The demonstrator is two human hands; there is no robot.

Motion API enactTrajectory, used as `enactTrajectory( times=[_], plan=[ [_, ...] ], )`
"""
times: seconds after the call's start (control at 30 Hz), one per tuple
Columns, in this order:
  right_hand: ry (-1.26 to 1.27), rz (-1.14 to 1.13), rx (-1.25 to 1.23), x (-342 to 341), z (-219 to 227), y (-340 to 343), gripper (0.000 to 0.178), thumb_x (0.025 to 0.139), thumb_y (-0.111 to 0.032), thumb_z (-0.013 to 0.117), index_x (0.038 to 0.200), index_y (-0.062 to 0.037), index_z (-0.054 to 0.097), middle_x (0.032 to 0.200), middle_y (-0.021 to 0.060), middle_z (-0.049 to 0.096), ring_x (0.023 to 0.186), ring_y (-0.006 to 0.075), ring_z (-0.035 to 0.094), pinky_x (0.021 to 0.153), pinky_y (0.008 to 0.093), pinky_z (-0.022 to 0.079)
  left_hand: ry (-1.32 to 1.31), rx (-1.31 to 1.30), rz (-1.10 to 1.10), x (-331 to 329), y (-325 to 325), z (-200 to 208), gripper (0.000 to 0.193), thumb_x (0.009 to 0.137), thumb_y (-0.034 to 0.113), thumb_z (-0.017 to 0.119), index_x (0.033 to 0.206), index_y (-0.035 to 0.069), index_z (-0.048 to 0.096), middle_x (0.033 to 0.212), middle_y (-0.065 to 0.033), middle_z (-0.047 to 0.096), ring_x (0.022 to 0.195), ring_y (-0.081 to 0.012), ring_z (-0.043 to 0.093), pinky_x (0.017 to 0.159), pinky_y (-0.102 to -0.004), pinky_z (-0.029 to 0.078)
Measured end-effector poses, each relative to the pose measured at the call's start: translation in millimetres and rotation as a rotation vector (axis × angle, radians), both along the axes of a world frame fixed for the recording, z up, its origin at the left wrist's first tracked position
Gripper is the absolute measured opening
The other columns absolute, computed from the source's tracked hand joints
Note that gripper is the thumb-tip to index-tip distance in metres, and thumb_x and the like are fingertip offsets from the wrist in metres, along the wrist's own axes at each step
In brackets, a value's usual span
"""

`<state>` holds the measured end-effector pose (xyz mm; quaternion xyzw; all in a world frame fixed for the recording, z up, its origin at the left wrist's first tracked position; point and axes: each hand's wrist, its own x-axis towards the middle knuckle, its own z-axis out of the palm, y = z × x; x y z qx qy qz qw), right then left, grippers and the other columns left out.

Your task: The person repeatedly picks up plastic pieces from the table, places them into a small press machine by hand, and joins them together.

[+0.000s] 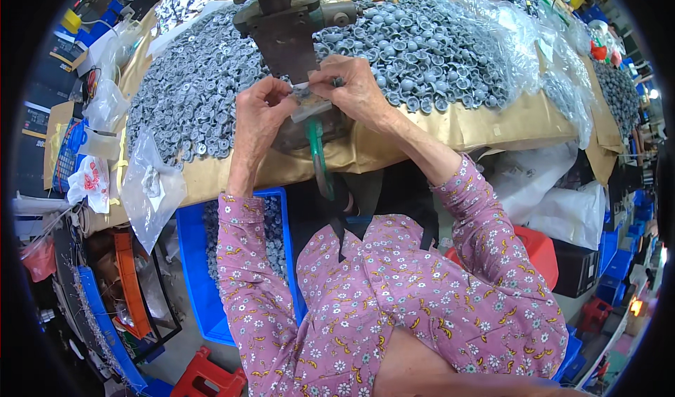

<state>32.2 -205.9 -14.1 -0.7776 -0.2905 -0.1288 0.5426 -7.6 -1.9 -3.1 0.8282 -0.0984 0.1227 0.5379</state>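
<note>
My left hand [261,113] and my right hand [353,93] meet under the head of a dark metal bench press [287,45]. Both have thumb and fingers drawn together in a pinch, just above the small block [311,107] on the press base. A small grey part [337,82] shows at the fingers of my right hand. Whatever the left fingertips hold is too small and covered to name. Below the block, a green-covered curved bar [316,147] hangs toward my lap. Flat grey disc-like parts [186,87] lie heaped left of the press, and grey cup-shaped parts [429,52] to its right.
A gold-brown cloth [492,126] covers the table. Clear plastic bags lie at its right end, and another plastic bag [151,186] hangs off the left edge. Beneath stands a blue bin [193,270] with grey parts, near a red stool [207,376]. White sacks [562,207] sit at right.
</note>
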Motion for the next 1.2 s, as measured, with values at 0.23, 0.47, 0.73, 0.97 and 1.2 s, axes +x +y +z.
enactTrajectory(
  times=[0.23, 0.47, 0.73, 0.97, 1.2],
  plan=[
    [-0.01, 0.011, 0.107, -2, -13, 2, 0.016, 0.079, 0.001, 0.075, 0.094, -0.0022, 0.079, 0.089, 0.0121, 0.073, 0.081, 0.0259, 0.072, 0.074, 0.0341, 0.056, 0.047, 0.163, -0.079, 11, 5, 11, 0.014, 0.079, 0.006, 0.074, 0.084, -0.006, 0.069, 0.067, -0.0026, 0.064, 0.063, -0.0066, 0.055, 0.057, -0.0256, 0.044],
    [0.714, 0.149, 0.915, 88, 38, -3, 0.015, 0.088, -0.016, 0.069, 0.093, -0.0058, 0.078, 0.084, 0.0089, 0.074, 0.078, 0.0225, 0.071, 0.068, 0.0364, 0.058, 0.125, 0.236, -0.145, 17, 12, 20, 0.019, 0.076, 0.008, 0.074, 0.086, -0.008, 0.07, 0.069, -0.0064, 0.067, 0.064, -0.0098, 0.059, 0.059, -0.0291, 0.048],
    [0.387, 0.466, 0.748, 126, 224, 21, 0.052, 0.102, -0.059, 0.054, 0.09, -0.0092, 0.064, 0.064, -0.0023, 0.054, 0.052, 0.009, 0.049, 0.048, 0.026, 0.04, 0.104, 0.145, -0.212, 31, 17, 8, 0.017, 0.076, 0.006, 0.074, 0.087, -0.007, 0.071, 0.072, -0.0056, 0.068, 0.068, -0.0087, 0.057, 0.063, -0.03, 0.049],
    [-0.406, 0.359, 0.696, -12, 197, 7, 0.042, 0.107, -0.043, 0.055, 0.093, -0.0042, 0.06, 0.066, -0.0054, 0.05, 0.051, 0.0017, 0.041, 0.046, 0.0192, 0.03, 0.036, 0.211, -0.194, 23, 6, 20, 0.026, 0.074, 0.009, 0.078, 0.094, -0.007, 0.073, 0.072, -0.0057, 0.069, 0.067, -0.0104, 0.059, 0.062, -0.0306, 0.049],
    [0.011, 0.074, 0.372, 143, 206, 12, 0.039, 0.102, -0.042, 0.064, 0.094, -0.0034, 0.066, 0.081, 0.0055, 0.068, 0.064, 0.0107, 0.058, 0.055, 0.0282, 0.047, 0.159, 0.194, -0.2, 24, 9, 18, 0.021, 0.074, 0.006, 0.076, 0.088, -0.008, 0.072, 0.076, -0.0083, 0.071, 0.068, -0.0119, 0.061, 0.062, -0.0309, 0.05]
  ],
)
